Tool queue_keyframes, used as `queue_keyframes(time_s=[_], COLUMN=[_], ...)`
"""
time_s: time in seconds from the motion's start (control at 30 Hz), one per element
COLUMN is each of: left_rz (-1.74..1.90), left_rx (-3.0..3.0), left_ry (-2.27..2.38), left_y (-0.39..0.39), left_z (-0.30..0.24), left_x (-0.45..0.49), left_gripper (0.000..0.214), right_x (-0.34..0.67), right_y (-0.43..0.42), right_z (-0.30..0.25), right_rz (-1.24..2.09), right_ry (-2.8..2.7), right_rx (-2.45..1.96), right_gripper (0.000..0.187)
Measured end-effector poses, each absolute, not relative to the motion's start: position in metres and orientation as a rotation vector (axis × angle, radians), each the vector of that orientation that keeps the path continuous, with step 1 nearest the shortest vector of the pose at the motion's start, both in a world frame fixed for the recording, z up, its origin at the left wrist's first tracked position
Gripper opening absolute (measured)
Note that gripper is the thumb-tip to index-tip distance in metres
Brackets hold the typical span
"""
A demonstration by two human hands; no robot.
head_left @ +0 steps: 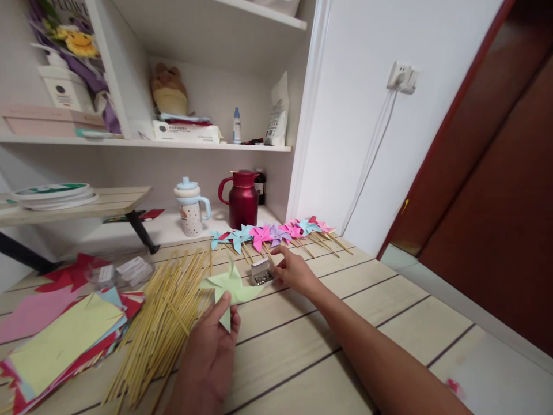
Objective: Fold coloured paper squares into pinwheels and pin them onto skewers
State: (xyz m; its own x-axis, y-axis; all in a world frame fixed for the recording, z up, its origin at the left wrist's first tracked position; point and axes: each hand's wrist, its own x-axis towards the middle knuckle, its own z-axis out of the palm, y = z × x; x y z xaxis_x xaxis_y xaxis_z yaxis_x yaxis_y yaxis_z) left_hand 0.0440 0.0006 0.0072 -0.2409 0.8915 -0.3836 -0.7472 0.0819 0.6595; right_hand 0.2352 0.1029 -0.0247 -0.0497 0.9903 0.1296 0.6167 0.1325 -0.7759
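Note:
In my left hand (211, 346) is a light green paper pinwheel (233, 288), pinched near its middle under the thumb. My right hand (294, 270) reaches to a small open box (262, 273) of tiny metal pins, its fingers at the box's right side. Whether those fingertips hold a pin is too small to tell. Just left of the pinwheel lies a heap of thin wooden sticks (159, 328). Behind the box, a row of finished pinwheels (261, 236) on sticks, in blue, pink and purple, rests along the table's back.
Stacked coloured paper sheets (64, 340) lie at the left, near small clear packets (133, 270). A dark red jug (243, 202) and a spotted cup (190, 216) stand at the back, below a white shelf (207, 145). A small raised stand (116, 199) is at the left.

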Motion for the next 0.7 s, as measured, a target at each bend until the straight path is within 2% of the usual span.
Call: queue_keyframes(time_s=[0.13,0.43,0.63,0.7], left_rz=[1.535,1.5,1.502,1.504], left_rx=[0.193,0.174,0.18,0.189], left_ry=[0.962,0.979,0.961,0.952], left_y=[0.0016,0.0024,0.001,0.0], left_z=[0.0062,0.0069,0.0057,0.0061], left_x=[0.0445,0.0454,0.0432,0.043], left_gripper=[0.023,0.023,0.021,0.022], right_x=[0.2352,0.2347,0.2356,0.2382], right_y=[0.1029,0.101,0.0944,0.0933], right_z=[-0.0261,-0.0228,-0.0219,-0.0203], right_rz=[0.911,1.197,1.205,1.117], right_ry=[-1.64,-1.509,-1.673,-1.752], right_rx=[-1.551,-1.592,-1.604,-1.605], right_gripper=[0.038,0.023,0.009,0.016])
